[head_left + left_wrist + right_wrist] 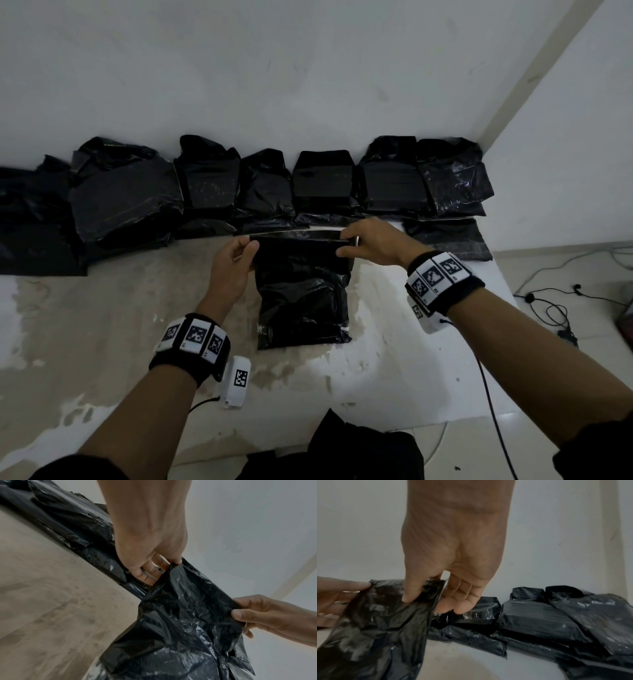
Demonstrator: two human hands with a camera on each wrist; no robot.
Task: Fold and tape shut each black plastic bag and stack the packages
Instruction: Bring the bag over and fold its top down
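Nearest the lens, both forearms reach out over the worktop (394, 377), and the black plastic bag (303, 294) lies flat between them, its open mouth at the far end, under the hands. Left hand (233, 260) pinches the mouth's left corner between thumb and fingers; right hand (375, 241) pinches the right corner the same way, so each grip is clamped on the film and the top edge runs taut between the two. Beyond the hands, a row of wrapped packages (322, 181) leans against the wall (308, 68).

Thin and crinkled, the film looks light, limp and somewhat slippery, and likely to stretch or tear if pulled hard. Its filled lower part appears soft and bulky. Holding at the two corners seems right: it keeps the edge straight for a clean fold toward the body.
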